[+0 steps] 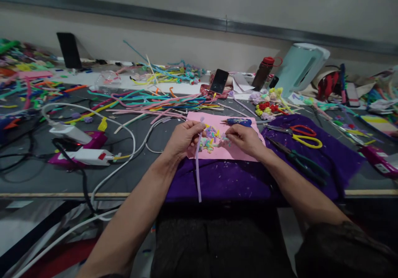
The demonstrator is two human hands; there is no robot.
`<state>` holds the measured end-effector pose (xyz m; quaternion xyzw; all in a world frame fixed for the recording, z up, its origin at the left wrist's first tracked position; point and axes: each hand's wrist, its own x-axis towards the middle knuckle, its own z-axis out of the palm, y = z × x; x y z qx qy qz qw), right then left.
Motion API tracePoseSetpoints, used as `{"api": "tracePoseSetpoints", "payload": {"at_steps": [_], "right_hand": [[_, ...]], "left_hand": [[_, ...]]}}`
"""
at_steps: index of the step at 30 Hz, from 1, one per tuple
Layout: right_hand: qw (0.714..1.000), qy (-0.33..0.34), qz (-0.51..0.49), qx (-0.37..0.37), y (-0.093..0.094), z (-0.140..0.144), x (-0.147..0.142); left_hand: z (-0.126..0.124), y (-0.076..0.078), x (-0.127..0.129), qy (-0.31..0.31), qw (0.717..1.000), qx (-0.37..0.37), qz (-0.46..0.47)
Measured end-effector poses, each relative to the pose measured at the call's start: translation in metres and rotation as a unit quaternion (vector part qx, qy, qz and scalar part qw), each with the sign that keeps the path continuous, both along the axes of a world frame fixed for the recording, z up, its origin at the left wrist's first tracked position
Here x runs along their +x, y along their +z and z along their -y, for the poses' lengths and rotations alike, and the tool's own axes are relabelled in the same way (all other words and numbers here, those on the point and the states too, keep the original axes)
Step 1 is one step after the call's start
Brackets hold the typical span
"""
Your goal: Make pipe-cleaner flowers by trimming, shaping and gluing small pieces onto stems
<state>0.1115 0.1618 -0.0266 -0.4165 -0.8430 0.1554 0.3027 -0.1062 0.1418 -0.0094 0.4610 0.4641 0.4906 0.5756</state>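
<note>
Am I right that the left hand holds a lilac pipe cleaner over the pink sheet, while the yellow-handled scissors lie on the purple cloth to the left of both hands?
Not quite: the head view shows the scissors on the purple cloth to the right of both hands. The rest stands: the left hand holds the lilac pipe cleaner at the pink sheet, near the right hand.

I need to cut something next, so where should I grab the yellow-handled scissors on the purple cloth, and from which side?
Take the yellow-handled scissors by the finger loops, which lie at their right end, probably coming from the right with the right hand. The blades point left toward the pink sheet, and the orange-handled scissors lie close behind, so approach from the near side.
</note>
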Motion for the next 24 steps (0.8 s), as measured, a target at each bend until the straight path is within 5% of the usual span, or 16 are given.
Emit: {"api": "tracePoseSetpoints", "payload": {"at_steps": [5,12,24], "right_hand": [[0.987,-0.028,-0.099,-0.121,-0.001,-0.005,0.007],[0.913,-0.009,-0.252,-0.321,0.001,-0.01,0.007],[0.852,-0.002,-0.349,-0.389,-0.002,-0.011,0.002]], "left_hand": [[0.001,0.001,0.0,0.005,1.0,0.002,0.001],[0.002,0.003,-0.001,0.006,1.0,-0.003,0.004],[0.001,0.0,0.0,0.008,1.0,-0.011,-0.013]]}}
